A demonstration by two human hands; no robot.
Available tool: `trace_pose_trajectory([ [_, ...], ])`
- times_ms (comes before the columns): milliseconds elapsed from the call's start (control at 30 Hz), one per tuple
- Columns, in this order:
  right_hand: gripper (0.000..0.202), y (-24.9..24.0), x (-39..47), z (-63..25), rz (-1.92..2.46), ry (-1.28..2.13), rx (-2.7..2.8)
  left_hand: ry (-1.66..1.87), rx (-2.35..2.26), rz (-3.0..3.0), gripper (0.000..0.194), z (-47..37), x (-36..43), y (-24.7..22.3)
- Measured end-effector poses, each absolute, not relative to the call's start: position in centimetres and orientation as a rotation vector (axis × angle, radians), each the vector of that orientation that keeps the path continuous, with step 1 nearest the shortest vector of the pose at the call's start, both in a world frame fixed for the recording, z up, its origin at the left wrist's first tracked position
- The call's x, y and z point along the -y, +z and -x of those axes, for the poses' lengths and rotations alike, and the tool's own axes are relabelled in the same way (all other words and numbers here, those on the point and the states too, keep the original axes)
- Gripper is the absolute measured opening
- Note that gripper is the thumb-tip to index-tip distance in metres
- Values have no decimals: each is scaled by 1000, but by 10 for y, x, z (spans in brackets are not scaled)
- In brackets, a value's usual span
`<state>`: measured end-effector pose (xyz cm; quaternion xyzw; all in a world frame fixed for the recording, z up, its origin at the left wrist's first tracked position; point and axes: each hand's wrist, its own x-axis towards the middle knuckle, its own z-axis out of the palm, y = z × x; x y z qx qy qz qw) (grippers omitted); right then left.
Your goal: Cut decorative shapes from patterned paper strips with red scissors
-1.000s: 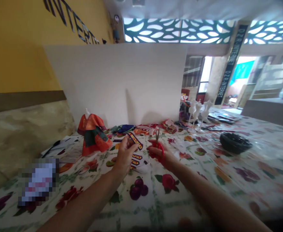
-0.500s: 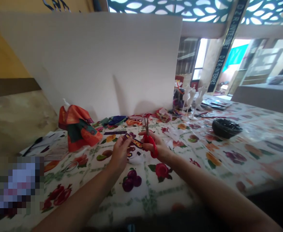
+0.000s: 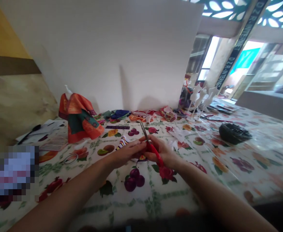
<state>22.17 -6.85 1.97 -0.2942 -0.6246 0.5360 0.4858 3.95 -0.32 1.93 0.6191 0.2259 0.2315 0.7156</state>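
Note:
My right hand (image 3: 164, 150) is closed on red-handled scissors (image 3: 157, 156), whose metal blades point up and away. Close against it, my left hand (image 3: 129, 152) has its fingers pinched together on a patterned ribbon (image 3: 142, 158). Much of the ribbon is hidden by my hands, and a dark piece with yellow and red marks shows beneath them. A striped end (image 3: 122, 143) sticks out beyond the left hand; whether it is the same strip I cannot tell. Farther back, a dark purple strip (image 3: 117, 127) lies flat on the flowered tablecloth (image 3: 141, 206).
At left stands a small dress form in an orange and green dress (image 3: 82, 120). Fabric scraps (image 3: 118, 114) lie along the white board (image 3: 95, 58). White mini mannequins (image 3: 199, 98) and a dark bowl-like object (image 3: 234, 132) are at right. A roll of tape (image 3: 71, 158) lies left.
My hands have come together, and the left has turned over the ribbon, covering most of it. The striped end now shows at left. The scissors have tilted left; the view has shifted.

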Motion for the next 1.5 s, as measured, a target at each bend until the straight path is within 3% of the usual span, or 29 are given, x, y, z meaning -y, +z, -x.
trace_pose_trajectory([
  [400,46,7,63,-221,859,1248,1463,252,-568,-1597,27,-16,-6,25],
  [567,35,10,63,-226,964,1179,1393,298,-627,-1600,27,-12,-3,26],
  [767,50,9,66,-228,1032,1275,1489,357,-655,-1533,28,-1,-5,11],
  [1067,51,2,69,-226,1125,1453,1547,569,-875,-1243,29,6,2,15],
  [1300,29,-2,68,-211,1055,1466,1435,561,-770,-1205,17,7,-1,7],
  [1500,43,-9,68,-203,979,1500,1330,631,-639,-1437,10,2,5,-1],
])
